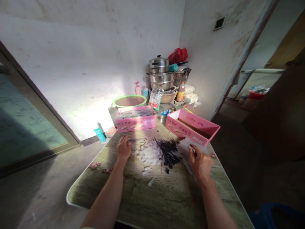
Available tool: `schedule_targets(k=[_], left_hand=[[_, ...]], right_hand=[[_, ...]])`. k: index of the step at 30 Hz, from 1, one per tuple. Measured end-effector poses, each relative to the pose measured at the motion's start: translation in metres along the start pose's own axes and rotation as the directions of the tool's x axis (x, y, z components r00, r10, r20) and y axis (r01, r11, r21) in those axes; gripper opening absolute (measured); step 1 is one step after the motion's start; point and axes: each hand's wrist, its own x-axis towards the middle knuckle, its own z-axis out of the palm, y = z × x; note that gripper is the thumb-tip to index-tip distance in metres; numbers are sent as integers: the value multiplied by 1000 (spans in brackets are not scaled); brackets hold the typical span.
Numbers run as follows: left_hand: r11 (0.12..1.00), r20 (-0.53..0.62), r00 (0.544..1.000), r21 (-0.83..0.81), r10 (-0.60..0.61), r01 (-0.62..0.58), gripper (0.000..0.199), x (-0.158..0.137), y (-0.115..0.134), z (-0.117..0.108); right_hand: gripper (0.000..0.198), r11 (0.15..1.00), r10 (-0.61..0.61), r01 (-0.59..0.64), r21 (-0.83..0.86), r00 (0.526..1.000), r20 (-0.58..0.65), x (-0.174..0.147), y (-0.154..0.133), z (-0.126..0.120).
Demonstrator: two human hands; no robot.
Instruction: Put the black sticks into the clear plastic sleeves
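My left hand (123, 149) is at the left of the tabletop, fingers curled around the near ends of a few thin grey sticks (137, 140) that point right. My right hand (201, 161) has thumb and fingers pinched together over a fanned heap of whitish slender sticks (187, 146); what sits in the pinch is too small to make out. Between the hands lies a pile of short white pieces (149, 154), and against it a pile of black slender pieces (168, 152). One loose white piece (151, 182) lies nearer me.
A pink box (135, 124) full of thin grey sticks stands behind my left hand. Another pink box (190, 128), tilted, stands behind my right. Beyond the wood-patterned table (162, 203) are stacked steel pots (161, 78), a green-rimmed basin (130, 101) and a drink bottle (180, 92).
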Motion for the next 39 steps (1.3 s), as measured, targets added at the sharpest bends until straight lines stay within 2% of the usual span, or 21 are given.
schedule_targets(k=[5,8,14,16,18,19,21,23,24,27,29,32,35,39], left_hand=[[977,88,996,207,28,-45,41,-2,-6,6],[969,94,995,239,44,-65,34,-5,-4,0],[971,85,996,239,-36,15,14,-8,3,-15],[991,65,997,135,-29,20,11,-8,8,-17],[996,76,997,-93,2,5,11,-9,14,-16],[971,97,995,-240,21,3,12,-10,18,-14],[865,167,983,-500,71,22,14,-14,28,-9],[771,240,962,-634,132,52,13,-20,40,-4],[755,270,949,-653,163,56,12,-23,46,-3],[767,323,917,-641,236,28,11,-32,61,-2],[773,330,905,-634,268,2,11,-35,68,-6],[780,330,909,-626,257,6,11,-35,74,-12],[790,342,909,-613,237,25,12,-34,77,-15],[804,360,893,-595,271,-4,14,-35,77,-16]], right_hand=[[38,990,-97,85,109,989,107,-10,-19,6],[38,985,-113,94,143,985,130,-12,-23,5],[39,983,-82,59,175,988,129,-13,-21,6],[39,977,-67,36,211,988,140,-13,-22,7],[39,956,-58,4,295,983,176,-14,-26,6],[39,935,-58,-18,355,978,202,-14,-29,6],[40,868,-58,-85,490,961,269,-15,-36,5],[41,765,-56,-199,613,927,371,-16,-42,5],[43,700,-54,-277,658,898,436,-17,-45,7],[49,490,-46,-534,689,773,633,-20,-50,13],[51,388,-46,-647,657,698,715,-21,-50,17],[51,322,-53,-711,625,645,762,-22,-49,19],[51,306,-75,-732,609,619,782,-22,-49,17],[50,285,-97,-751,596,596,797,-22,-51,15]])
